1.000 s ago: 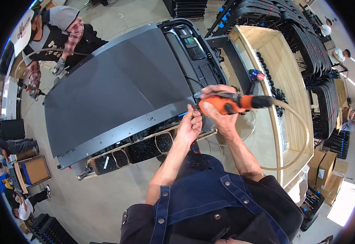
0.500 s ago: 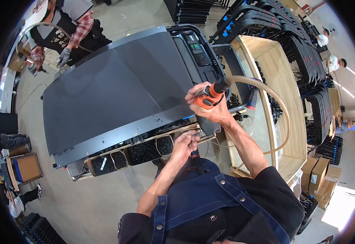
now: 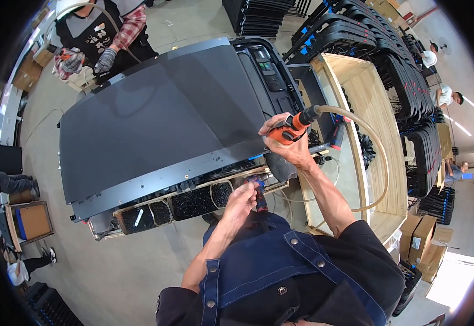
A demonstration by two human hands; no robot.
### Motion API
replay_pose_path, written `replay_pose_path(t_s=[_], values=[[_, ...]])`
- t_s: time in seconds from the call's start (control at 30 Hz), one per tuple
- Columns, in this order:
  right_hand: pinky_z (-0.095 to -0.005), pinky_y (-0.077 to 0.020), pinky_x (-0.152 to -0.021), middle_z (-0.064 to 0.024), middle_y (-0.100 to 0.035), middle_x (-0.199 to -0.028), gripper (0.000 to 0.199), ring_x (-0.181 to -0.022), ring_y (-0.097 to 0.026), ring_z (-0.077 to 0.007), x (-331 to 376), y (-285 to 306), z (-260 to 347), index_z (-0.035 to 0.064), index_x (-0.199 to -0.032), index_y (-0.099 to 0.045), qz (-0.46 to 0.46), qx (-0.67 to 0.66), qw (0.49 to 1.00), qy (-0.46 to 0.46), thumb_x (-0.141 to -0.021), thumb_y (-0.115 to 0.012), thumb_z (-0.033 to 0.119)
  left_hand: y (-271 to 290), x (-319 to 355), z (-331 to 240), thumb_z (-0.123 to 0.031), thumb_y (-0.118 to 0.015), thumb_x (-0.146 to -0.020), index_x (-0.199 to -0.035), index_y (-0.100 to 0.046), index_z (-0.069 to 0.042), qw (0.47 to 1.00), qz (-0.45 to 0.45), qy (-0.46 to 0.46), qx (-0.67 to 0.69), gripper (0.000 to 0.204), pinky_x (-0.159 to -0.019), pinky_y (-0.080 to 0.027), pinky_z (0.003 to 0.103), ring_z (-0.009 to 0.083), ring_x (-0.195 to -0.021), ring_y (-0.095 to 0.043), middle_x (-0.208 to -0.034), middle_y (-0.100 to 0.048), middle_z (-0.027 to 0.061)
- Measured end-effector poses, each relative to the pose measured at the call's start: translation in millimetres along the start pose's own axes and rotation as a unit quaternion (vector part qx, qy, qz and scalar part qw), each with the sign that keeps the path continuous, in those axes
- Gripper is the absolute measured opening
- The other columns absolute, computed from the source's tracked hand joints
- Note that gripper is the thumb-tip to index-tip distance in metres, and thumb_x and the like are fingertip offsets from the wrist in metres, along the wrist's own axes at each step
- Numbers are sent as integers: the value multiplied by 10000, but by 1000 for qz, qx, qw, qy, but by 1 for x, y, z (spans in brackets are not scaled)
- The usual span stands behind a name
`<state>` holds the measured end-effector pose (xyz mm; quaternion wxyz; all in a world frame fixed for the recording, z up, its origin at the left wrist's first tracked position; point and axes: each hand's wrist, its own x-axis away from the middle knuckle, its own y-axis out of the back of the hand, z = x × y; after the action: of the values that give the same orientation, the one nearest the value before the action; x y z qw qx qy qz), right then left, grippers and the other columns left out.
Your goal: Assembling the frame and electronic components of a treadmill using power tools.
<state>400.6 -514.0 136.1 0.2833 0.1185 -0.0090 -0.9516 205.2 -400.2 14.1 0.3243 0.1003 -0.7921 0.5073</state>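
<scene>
A flat treadmill (image 3: 161,114) with a dark grey belt lies across in front of me, its console at the far right end. My right hand (image 3: 290,145) grips an orange air screwdriver (image 3: 287,133) over the near right corner of the treadmill. A beige hose runs from the tool's top and loops right. My left hand (image 3: 241,200) is beside the treadmill's near edge, thumb and fingers pinched together; what is between them I cannot make out. Right beside those fingertips is a blue and red cordless drill (image 3: 261,200). Below the near rail, black bins (image 3: 193,202) hold small dark screws.
A wooden crate (image 3: 375,87) with black parts stands to the right, with another red and black tool (image 3: 338,135) at its edge. Black frames (image 3: 351,32) are stacked behind. Across the treadmill, a gloved co-worker (image 3: 93,41) holds an orange tool. Cardboard boxes (image 3: 419,239) stand lower right.
My left hand has drawn slightly back and down, and the drill beside it shows more. My right hand has shifted a little right with the screwdriver. The co-worker has raised their tool.
</scene>
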Motion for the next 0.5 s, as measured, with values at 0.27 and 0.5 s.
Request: replay_pose_path(t_s=[0.27,0.5], values=[[-336,-574,-898,-135,-705,-1134,407,-1009,-704,-203,2,1,22,8,-1157,-635,-20,-21,1000,4,-772,-751,-57,6,13,-16,-255,-587,-1056,-1247,-651,1,968,-43,-152,-193,325,-612,-421,196,31,-681,-484,-994,-707,41],[-455,-555,-942,-160,-627,-1144,467,-995,-682,-263,43,-12,35,41,-1232,-519,-75,-318,945,-10,-819,-738,49,8,30,-28,-103,-646,-1003,-1206,-621,-12,987,-3,-136,88,224,-880,-585,285,164,-937,-687,-1156,-702,125]])
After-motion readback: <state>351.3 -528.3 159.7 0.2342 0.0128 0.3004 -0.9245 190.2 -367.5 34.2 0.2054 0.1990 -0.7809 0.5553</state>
